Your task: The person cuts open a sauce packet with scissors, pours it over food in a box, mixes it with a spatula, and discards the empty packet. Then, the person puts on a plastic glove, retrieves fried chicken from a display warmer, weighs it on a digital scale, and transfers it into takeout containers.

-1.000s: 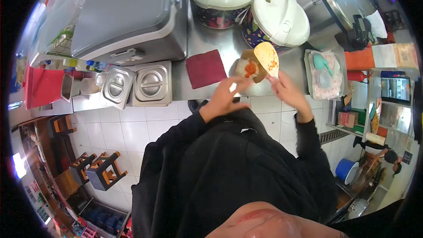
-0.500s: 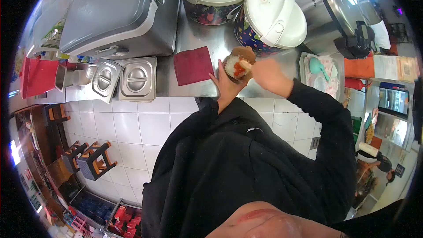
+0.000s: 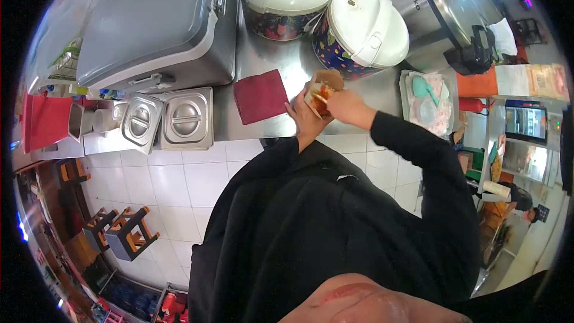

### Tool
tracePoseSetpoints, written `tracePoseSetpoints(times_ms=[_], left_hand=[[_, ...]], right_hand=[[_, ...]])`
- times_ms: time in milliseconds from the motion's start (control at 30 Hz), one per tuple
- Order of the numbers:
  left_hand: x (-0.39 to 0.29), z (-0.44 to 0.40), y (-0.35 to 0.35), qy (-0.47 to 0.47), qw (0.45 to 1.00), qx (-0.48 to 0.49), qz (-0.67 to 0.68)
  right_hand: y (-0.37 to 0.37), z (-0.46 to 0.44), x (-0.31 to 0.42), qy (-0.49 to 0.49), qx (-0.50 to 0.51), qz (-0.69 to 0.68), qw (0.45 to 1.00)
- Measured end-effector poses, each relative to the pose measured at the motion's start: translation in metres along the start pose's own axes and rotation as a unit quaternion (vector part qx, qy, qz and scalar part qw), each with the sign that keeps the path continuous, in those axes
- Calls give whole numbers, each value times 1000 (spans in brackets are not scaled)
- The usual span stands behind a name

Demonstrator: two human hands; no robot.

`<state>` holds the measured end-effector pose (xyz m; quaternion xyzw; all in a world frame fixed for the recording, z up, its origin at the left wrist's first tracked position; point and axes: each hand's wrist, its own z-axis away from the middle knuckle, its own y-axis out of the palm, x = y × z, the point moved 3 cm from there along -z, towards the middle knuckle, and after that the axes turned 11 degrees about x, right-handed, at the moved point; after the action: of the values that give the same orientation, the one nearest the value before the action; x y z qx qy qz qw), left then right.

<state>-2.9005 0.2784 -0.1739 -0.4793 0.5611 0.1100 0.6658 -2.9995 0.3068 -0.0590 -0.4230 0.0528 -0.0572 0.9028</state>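
A small brown paper food box stands with its lid up at the counter's front edge. White rice and red-orange sauce show inside. My left hand is wrapped round the box's near left side and grips it. Over the box's right side, my right hand is closed on a pale, thin utensil whose tip is at the food; its exact kind is hidden by the fingers. A dark red folded cloth lies flat to the left of my left hand.
Two white-lidded rice warmers and a steel urn stand behind the box. Left are a big grey cooler and lidded steel pans. A tray with a turquoise scoop sits right. Another person is far right.
My right hand has moved lower and left over the box, with the utensil now at the food. Less white rice shows and more red sauce. The left hand keeps its hold.
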Motion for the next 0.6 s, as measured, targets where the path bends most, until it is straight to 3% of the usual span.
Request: tracePoseSetpoints(times_ms=[67,100,200,300,400,467,500,600], left_hand=[[-1,-1,-6,-11,999,51,8],[-1,-2,-6,-13,999,51,10],[-1,0,-5,-10,997,74,3],[0,-6,-1,-47,996,79,-5],[2,-2,-6,-20,997,70,26],[1,-1,-5,-11,998,60,15],[2,0,-4,-10,998,64,14],[1,-2,-2,7,999,35,-3]], right_hand=[[-33,15,-14,44,48,-9,998],[-37,17,-23,46,-25,0,999],[-12,-5,-26,56,-34,29,997],[-9,-3,-14,29,8,34,999],[-14,5,-21,64,28,0,998],[-35,19,-15,24,66,8,998],[-12,15,-6,-32,15,16,999],[2,-4,-7,22,-14,36,999]])
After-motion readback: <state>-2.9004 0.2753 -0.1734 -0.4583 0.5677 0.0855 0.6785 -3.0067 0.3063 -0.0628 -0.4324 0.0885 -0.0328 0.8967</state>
